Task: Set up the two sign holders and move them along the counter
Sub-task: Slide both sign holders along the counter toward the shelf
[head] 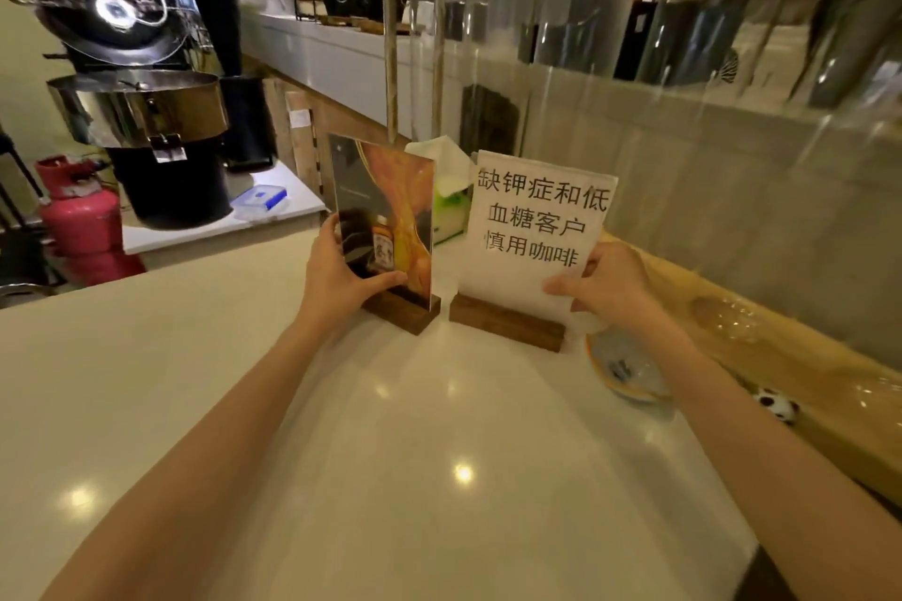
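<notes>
Two sign holders stand upright side by side on the white counter [390,454], each an acrylic panel in a dark wooden base. The left sign holder [390,205] shows an orange and dark picture with a bottle. My left hand [341,273] grips its lower left edge, thumb across the front. The right sign holder [532,229] carries a white sheet with black Chinese characters. My right hand [605,283] holds its lower right corner. The two bases sit a small gap apart.
A green tissue box [451,200] stands right behind the signs. A small dish [629,371] lies under my right forearm. A raised wooden ledge [781,356] with a clear screen runs along the right. A coffee roaster [146,122] and a red gas cylinder [83,220] stand at left.
</notes>
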`<move>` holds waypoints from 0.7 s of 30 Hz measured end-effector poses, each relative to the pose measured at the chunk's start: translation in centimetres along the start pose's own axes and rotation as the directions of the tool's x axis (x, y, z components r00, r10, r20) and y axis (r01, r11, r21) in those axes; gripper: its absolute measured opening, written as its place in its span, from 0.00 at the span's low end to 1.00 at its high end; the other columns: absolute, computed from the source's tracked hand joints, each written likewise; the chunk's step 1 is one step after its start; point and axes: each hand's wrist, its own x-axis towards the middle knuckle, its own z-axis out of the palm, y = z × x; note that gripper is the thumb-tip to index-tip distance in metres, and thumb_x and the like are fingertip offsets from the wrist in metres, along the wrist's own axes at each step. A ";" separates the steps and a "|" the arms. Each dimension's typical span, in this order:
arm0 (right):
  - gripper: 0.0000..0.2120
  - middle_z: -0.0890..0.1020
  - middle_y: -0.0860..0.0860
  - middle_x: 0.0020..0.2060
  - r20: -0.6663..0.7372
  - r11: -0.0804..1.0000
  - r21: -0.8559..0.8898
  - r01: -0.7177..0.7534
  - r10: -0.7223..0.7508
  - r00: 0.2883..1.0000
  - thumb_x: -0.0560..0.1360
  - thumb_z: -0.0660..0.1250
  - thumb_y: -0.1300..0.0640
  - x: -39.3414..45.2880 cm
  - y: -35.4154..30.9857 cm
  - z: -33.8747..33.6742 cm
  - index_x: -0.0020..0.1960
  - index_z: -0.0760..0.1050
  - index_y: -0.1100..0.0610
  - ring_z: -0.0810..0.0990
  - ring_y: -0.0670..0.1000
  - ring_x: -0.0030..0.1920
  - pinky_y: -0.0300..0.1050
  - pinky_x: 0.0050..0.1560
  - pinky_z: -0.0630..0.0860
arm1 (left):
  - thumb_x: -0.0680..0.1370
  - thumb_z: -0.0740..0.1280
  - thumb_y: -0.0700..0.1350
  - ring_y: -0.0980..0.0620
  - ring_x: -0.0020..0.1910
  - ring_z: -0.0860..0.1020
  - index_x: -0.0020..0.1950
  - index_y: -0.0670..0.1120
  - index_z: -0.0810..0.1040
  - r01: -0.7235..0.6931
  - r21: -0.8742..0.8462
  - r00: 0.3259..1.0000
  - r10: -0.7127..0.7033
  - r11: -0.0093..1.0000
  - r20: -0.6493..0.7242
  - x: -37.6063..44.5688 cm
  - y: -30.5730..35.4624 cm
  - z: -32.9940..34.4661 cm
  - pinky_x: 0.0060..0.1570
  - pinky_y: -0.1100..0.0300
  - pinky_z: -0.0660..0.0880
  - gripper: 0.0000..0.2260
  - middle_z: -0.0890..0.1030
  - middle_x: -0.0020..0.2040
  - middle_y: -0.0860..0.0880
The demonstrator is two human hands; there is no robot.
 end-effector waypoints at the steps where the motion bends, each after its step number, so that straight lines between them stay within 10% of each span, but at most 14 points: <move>1: 0.16 0.83 0.53 0.50 -0.015 1.000 0.008 -0.010 0.010 1.000 0.65 0.74 0.66 0.3 0.3 -0.2 0.52 0.80 0.59 0.81 0.53 0.47 0.51 0.41 0.82 | 0.59 0.79 0.50 0.46 0.66 0.71 0.71 0.48 0.58 -0.007 -0.008 1.000 0.007 1.000 0.005 0.3 0.3 0.7 0.65 0.48 0.71 0.46 0.71 0.68 0.45; 21: 0.18 0.83 0.54 0.53 -0.248 0.999 -0.038 -0.018 0.008 0.969 0.65 0.74 0.63 1.3 3.1 -2.9 0.54 0.79 0.57 0.82 0.52 0.51 0.45 0.46 0.79 | 0.60 0.79 0.46 0.45 0.68 0.68 0.73 0.49 0.54 -0.083 -0.078 0.987 0.092 0.993 0.128 6.3 3.4 10.3 0.64 0.47 0.70 0.49 0.68 0.70 0.44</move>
